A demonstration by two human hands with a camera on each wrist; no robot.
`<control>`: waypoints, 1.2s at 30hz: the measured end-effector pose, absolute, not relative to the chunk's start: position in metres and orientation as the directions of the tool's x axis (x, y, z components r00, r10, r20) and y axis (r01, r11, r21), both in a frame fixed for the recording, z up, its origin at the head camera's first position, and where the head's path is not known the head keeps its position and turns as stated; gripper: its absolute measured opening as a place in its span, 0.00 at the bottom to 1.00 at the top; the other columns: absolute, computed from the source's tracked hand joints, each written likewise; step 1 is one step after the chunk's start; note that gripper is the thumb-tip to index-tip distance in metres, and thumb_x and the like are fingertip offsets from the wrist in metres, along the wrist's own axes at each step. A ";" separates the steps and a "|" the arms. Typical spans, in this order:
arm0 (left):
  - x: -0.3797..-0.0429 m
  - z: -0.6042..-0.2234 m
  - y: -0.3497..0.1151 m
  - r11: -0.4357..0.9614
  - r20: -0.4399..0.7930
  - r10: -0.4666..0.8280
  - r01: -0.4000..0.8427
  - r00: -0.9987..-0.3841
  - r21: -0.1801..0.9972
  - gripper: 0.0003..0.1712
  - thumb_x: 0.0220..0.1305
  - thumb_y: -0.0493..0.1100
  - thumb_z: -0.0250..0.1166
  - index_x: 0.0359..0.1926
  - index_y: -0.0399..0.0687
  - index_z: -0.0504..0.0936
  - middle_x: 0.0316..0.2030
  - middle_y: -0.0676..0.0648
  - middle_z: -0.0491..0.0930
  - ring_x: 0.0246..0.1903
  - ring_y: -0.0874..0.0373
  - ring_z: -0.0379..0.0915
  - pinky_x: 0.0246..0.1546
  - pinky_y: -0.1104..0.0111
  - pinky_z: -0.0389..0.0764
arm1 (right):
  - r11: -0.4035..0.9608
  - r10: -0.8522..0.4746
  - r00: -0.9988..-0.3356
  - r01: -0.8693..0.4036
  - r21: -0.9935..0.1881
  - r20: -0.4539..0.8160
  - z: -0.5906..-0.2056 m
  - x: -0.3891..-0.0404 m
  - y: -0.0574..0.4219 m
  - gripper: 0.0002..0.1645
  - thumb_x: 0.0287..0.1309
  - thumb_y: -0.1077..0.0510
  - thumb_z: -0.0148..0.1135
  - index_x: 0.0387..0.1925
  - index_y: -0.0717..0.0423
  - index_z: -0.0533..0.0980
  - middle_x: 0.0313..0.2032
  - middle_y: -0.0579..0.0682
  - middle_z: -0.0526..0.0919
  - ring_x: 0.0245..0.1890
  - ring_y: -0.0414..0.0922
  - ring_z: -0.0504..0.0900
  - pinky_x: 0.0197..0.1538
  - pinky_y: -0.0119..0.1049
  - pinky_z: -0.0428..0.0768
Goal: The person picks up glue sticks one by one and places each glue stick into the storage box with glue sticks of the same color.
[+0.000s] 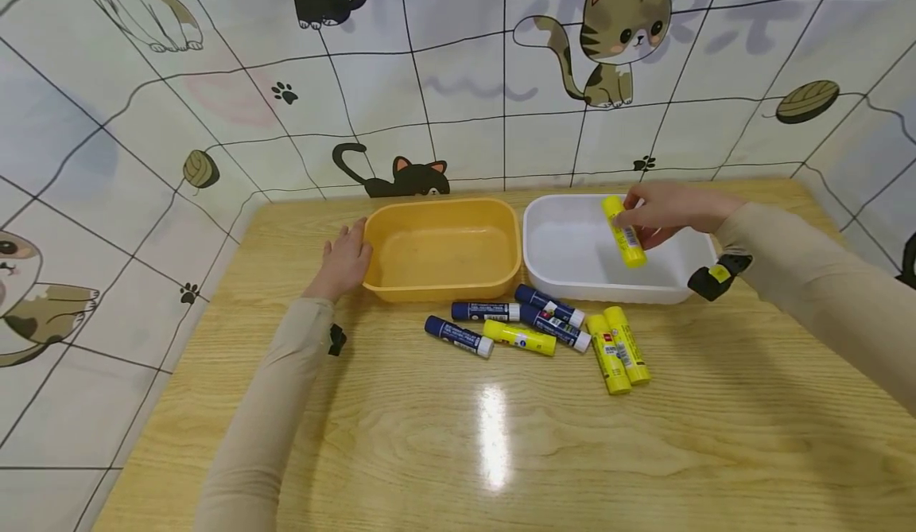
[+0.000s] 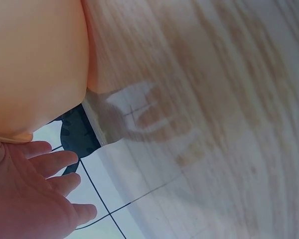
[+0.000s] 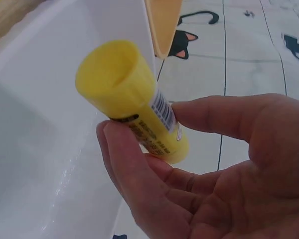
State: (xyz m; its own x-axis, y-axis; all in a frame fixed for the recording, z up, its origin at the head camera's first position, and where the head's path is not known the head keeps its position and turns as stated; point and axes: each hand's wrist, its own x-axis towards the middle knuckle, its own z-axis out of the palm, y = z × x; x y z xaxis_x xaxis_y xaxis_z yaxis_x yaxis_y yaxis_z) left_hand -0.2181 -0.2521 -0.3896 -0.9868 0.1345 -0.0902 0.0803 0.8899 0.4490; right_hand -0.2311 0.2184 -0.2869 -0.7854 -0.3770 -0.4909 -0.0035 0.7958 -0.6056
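In the head view, the right hand (image 1: 661, 210) holds a yellow cylindrical glue stick (image 1: 625, 234) above the rounded white plastic bin (image 1: 608, 292). Left of the white bin stands a rounded orange-yellow plastic bin (image 1: 444, 289), the left hand (image 1: 343, 259) at its outer side. On the wood-grain bench (image 1: 401, 436), just in front of the white bin, lie a pair of yellow glue sticks (image 1: 608, 355); toward its left corner are four dark-blue, white-capped sticks (image 1: 485, 312) and a lone yellow stick (image 1: 518, 338). In the left wrist view, the fingers (image 2: 57, 163) are extended and slightly spread beside the orange-yellow bin; the thumb is hidden. In the right wrist view, thumb and fingers pinch the tilted glue stick beside the white bin's wall. Good placing probably means lowering it close to the floor of that bin, levelling it, then releasing softly so it does not roll.
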 end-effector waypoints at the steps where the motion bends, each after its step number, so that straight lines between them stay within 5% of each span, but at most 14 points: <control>1: -0.218 -0.389 -0.252 0.890 -0.089 0.133 0.080 -0.987 0.449 0.32 0.74 0.42 0.34 0.74 0.35 0.46 0.73 0.34 0.48 0.72 0.36 0.36 0.65 0.39 0.34 | 0.797 -0.376 -0.775 0.010 -0.604 -0.508 -0.287 -0.235 0.218 0.31 0.68 0.53 0.52 0.55 0.77 0.59 0.41 0.66 0.76 0.33 0.47 0.82 0.40 0.41 0.83; 16: -0.216 -0.389 -0.250 0.916 -0.081 0.133 0.091 -0.988 0.390 0.32 0.74 0.43 0.34 0.74 0.36 0.46 0.73 0.35 0.47 0.72 0.37 0.36 0.65 0.38 0.35 | 0.834 -0.290 -0.641 0.194 -0.516 -0.710 -0.311 -0.274 0.221 0.26 0.66 0.55 0.56 0.51 0.76 0.64 0.34 0.57 0.80 0.27 0.43 0.82 0.39 0.35 0.82; 36: -0.214 -0.384 -0.249 0.949 -0.117 0.092 0.052 -0.989 0.312 0.33 0.75 0.46 0.33 0.76 0.41 0.42 0.74 0.35 0.42 0.72 0.39 0.31 0.64 0.38 0.32 | 0.841 -0.200 -0.657 0.266 -0.472 -0.727 -0.334 -0.281 0.210 0.32 0.59 0.60 0.61 0.52 0.78 0.56 0.34 0.65 0.81 0.28 0.50 0.86 0.37 0.36 0.83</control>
